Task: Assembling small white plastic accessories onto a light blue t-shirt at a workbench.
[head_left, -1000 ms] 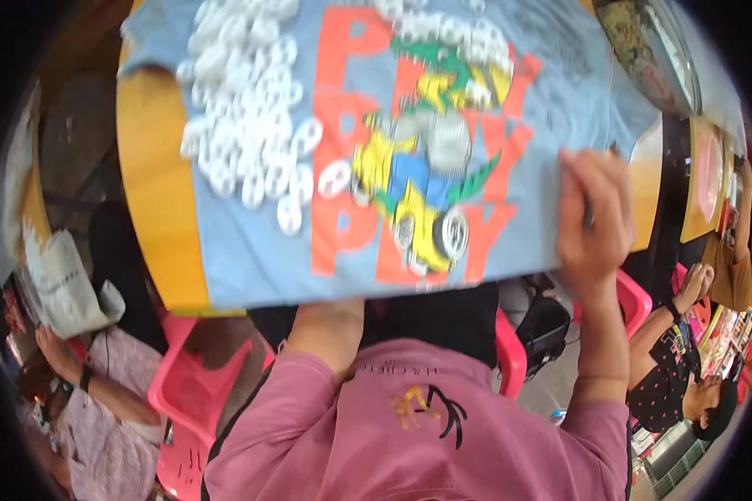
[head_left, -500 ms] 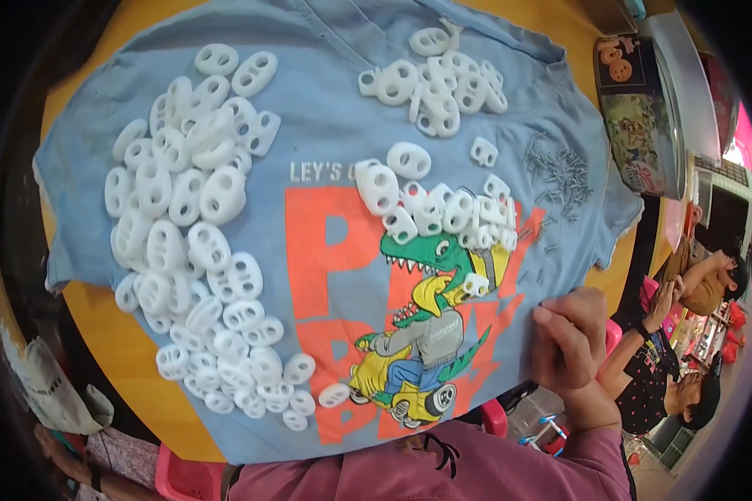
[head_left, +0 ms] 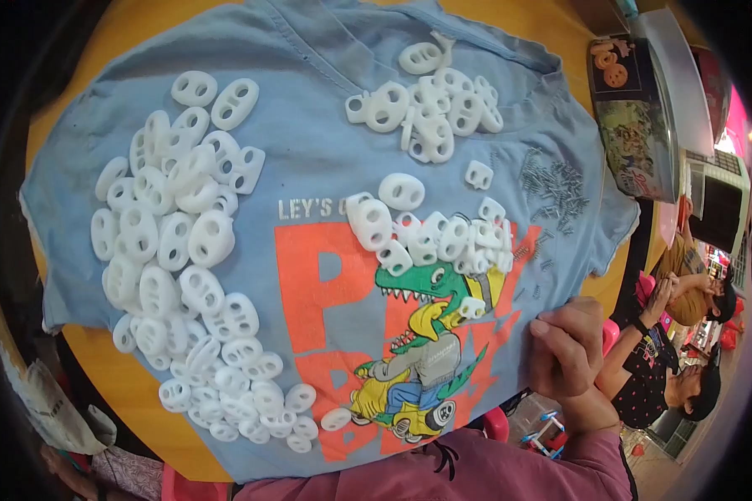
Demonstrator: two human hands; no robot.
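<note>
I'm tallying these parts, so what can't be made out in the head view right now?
All in the head view:
Left hand: out of sight; what hides it cannot be told.
Curled right hand: its own fingers hide whether it grips anything.
Heaped white plastic two-holed pieces: upper ones cover lower ones.
Small grey metal pieces: too small and crowded to count.
Pale blue cloth shirt: partly cut off by the upper edge.

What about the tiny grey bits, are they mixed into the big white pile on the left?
No, the tiny grey bits lie in their own heap on the right of the blue shirt, apart from the big white pile.
</note>
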